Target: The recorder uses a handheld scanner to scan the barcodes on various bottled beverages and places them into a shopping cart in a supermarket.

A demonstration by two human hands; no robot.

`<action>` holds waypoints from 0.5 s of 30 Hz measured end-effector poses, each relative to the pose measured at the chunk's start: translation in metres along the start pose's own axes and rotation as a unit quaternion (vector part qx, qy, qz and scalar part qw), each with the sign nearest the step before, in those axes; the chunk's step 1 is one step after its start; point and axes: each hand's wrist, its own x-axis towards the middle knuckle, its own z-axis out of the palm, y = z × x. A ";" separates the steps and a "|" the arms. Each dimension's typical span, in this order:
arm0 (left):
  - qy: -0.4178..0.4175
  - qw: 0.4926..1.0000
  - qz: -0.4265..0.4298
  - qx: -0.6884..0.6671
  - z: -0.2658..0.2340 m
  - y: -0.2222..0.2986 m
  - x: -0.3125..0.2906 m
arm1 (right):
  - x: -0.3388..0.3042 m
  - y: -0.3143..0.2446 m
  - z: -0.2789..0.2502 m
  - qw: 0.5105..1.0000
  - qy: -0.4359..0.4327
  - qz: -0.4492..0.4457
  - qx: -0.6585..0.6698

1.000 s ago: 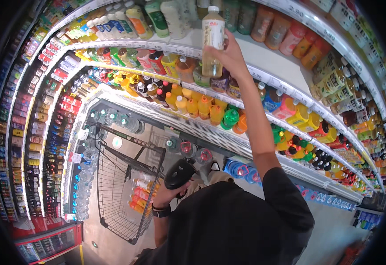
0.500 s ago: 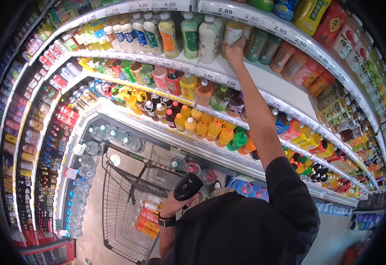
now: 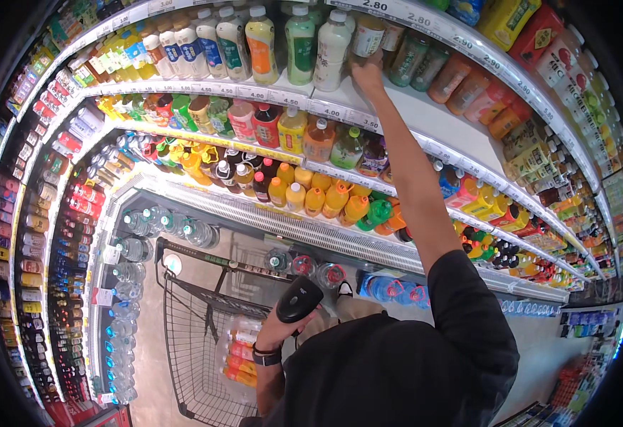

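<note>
Touching tan bottle [image 3: 368, 35], right grip [image 3: 368, 72], hold unclear, white bottle [image 3: 333, 53] alongside, left grip [image 3: 276, 330] clasping scanner [image 3: 299, 299]

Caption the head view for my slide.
Right hand touching a pale-labelled bottle on a drinks shelf, left hand holding a black handheld device beside a wire shopping cart.

Black price figures [image 3: 419, 17] on white shelf-edge strips [image 3: 351, 117], dark lettering [image 3: 564, 60] on bottle labels [image 3: 261, 41]

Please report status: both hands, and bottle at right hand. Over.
Left hand gripping black rounded handheld device. Right hand around lower part of pale-labelled clear plastic bottle, base hidden. White plastic bottle standing close at its left.
</note>
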 end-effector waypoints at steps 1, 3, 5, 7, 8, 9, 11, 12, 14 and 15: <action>0.001 1.000 0.002 -0.001 -0.002 -0.002 0.000 | -0.003 0.001 -0.005 0.999 -0.027 0.015 -0.006; 0.004 1.000 -0.005 0.000 -0.005 -0.006 -0.003 | -0.004 0.001 -0.009 0.998 -0.056 0.028 -0.013; -0.001 1.000 -0.004 0.004 -0.006 -0.005 -0.006 | 0.000 0.002 -0.011 0.996 -0.085 -0.001 -0.037; -0.007 1.000 -0.003 0.007 -0.004 -0.003 -0.011 | 0.002 0.005 -0.011 0.996 -0.082 0.009 -0.047; 0.003 1.000 -0.005 0.017 0.000 -0.002 -0.015 | 0.001 0.004 -0.007 0.995 -0.083 0.017 -0.053; 0.009 1.000 -0.007 0.029 0.002 -0.002 -0.016 | 0.002 0.011 -0.010 0.995 -0.084 0.011 -0.053; -0.001 0.999 -0.004 0.042 0.004 -0.008 -0.018 | -0.001 0.025 -0.022 0.990 -0.040 0.038 -0.126; 0.005 0.999 -0.004 0.046 0.011 -0.007 -0.024 | -0.016 0.013 -0.029 0.995 0.019 0.025 -0.098; 0.009 0.999 -0.002 0.049 0.021 -0.011 -0.034 | -0.061 -0.024 -0.059 0.996 0.057 -0.044 0.050; 0.031 0.999 0.001 0.032 0.025 -0.019 -0.037 | -0.097 -0.051 -0.072 0.983 0.011 -0.005 0.185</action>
